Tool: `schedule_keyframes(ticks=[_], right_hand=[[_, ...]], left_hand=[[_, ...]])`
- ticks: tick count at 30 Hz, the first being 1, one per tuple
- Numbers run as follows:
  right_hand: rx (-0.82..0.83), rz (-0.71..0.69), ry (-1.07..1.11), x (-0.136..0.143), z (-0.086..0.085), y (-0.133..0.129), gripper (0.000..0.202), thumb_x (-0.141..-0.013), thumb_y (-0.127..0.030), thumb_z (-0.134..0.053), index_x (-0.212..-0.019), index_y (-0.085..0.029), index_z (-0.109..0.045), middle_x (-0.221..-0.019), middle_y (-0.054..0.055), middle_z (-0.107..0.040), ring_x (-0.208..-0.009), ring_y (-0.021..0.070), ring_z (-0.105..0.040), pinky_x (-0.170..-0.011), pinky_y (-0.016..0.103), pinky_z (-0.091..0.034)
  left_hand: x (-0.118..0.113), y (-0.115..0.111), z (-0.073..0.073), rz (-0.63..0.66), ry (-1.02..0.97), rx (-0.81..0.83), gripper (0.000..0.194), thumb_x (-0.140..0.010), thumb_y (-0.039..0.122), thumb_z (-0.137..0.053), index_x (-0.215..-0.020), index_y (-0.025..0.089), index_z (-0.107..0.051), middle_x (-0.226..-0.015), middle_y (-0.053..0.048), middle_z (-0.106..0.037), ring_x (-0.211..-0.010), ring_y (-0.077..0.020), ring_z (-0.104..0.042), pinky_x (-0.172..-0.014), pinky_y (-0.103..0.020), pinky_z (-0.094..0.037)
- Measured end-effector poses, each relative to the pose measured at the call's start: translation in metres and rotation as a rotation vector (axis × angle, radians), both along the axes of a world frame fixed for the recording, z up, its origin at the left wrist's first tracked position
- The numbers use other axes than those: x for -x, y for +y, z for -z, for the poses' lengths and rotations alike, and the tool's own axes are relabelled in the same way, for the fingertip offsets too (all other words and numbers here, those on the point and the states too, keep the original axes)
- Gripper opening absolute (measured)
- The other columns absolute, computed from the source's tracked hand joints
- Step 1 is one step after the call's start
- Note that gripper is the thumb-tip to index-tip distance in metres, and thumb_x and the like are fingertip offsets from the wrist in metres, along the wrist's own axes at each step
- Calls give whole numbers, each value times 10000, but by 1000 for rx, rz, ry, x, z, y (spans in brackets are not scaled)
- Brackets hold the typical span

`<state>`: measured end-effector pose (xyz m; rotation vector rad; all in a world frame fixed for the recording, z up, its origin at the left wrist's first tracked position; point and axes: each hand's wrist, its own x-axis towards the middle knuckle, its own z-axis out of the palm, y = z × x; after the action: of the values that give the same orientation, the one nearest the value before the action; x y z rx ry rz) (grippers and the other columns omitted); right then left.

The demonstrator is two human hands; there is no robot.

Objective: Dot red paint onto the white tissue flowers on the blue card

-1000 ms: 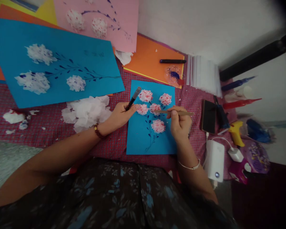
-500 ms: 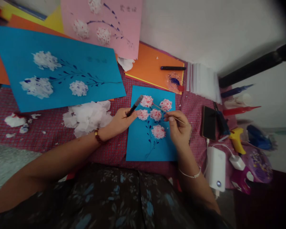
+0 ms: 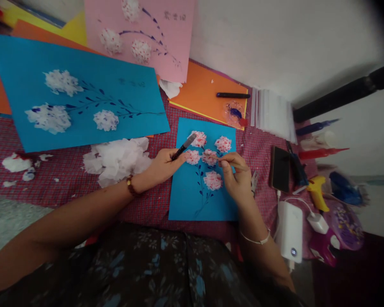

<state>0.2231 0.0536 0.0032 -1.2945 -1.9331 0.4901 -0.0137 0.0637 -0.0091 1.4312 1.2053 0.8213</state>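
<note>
My left hand (image 3: 164,168) is closed around a dark marker (image 3: 183,147) with a grey end, which slants up to the right. Its fingertips rest at the left edge of a blue sheet (image 3: 185,198). On that sheet are several crumpled white paper flowers with red specks, among them a lower flower (image 3: 213,181) and a middle flower (image 3: 209,157), above painted dark stems and leaves. My right hand (image 3: 238,177) pinches a thin wooden stick (image 3: 235,165), possibly a fine brush. The stick's tip is over the middle flower; whether it touches, I cannot tell.
White tissue pieces (image 3: 117,160) lie left of the sheet. Behind are a larger blue flower picture (image 3: 92,123), a pink one (image 3: 176,47) and orange paper (image 3: 198,83) bearing a pen and paint palette (image 3: 235,113). At right are a phone (image 3: 280,168), power bank (image 3: 291,230) and scissors (image 3: 254,181).
The stick's tip has gone from beside the top left flower down to the middle flower. My right hand has turned and shifted slightly left, uncovering the scissors. My left hand keeps its hold.
</note>
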Motion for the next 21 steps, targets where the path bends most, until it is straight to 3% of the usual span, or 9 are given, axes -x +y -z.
schedule_keyframes(ticks=[6,14,21], right_hand=[[-37,81,29,-3,-3,-1,142,-930,-285,-503,-854,-227,-608,-789,15,-599,-785,180,-576,-730,358,-446],[-14,114,-48,-7,-1,3,141,-929,-291,-512,-867,-224,-619,-808,19,-624,-773,174,-586,-707,350,-441],[-16,157,32,-10,0,2,156,-932,-294,-502,-855,-213,-611,-781,20,-602,-748,169,-576,-696,345,-440]], left_hand=[[-1,0,-5,13,-2,24,421,-857,453,-488,-589,212,-271,-579,57,-215,-525,-83,-210,-486,-249,-155],[0,0,-2,19,5,16,417,-860,440,-490,-589,213,-269,-584,61,-207,-523,-80,-199,-482,-249,-152],[-1,0,-6,26,10,18,409,-847,438,-482,-579,214,-269,-572,61,-206,-520,-81,-198,-470,-240,-154]])
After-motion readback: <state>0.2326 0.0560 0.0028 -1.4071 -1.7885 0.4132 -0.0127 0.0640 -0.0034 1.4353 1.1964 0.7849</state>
